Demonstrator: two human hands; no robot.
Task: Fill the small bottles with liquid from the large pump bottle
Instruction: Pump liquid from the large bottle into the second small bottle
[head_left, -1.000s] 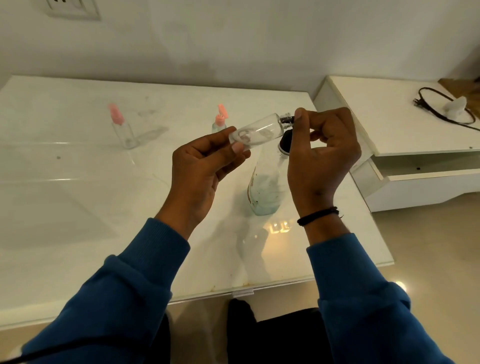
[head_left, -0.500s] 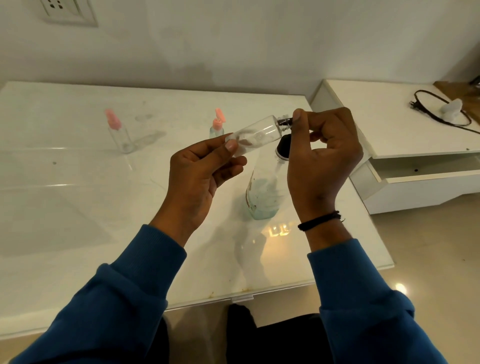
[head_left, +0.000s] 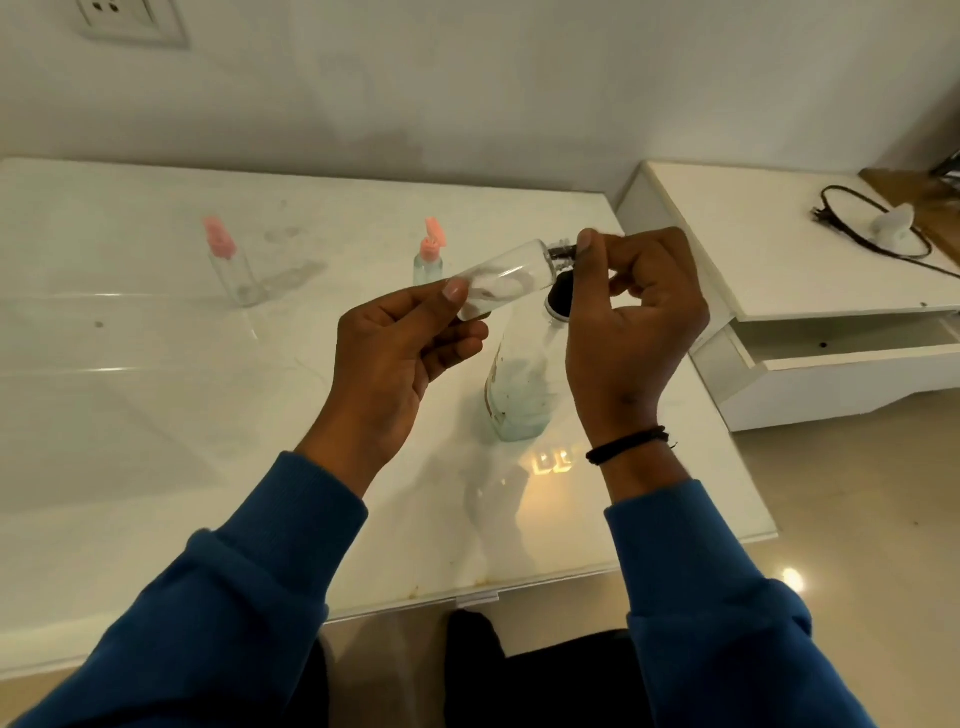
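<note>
Your left hand (head_left: 395, 353) held a small clear bottle (head_left: 506, 283) tilted above the table (head_left: 156, 415), fingers curled round its base. Your right hand (head_left: 631, 312) pinched its neck. The large bottle (head_left: 519, 389) stood beneath, near the table's right edge. Two pink-capped bottles (head_left: 228, 265) (head_left: 430, 254) stood toward the far edge.

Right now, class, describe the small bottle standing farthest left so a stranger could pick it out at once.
Start at the white glossy table against the wall. Near its back, left of both hands, stands a small clear bottle with a pink cap. Unlike the other pink-capped bottle near the middle, its cap is closed and it stands alone, far from the large bottle.
</note>
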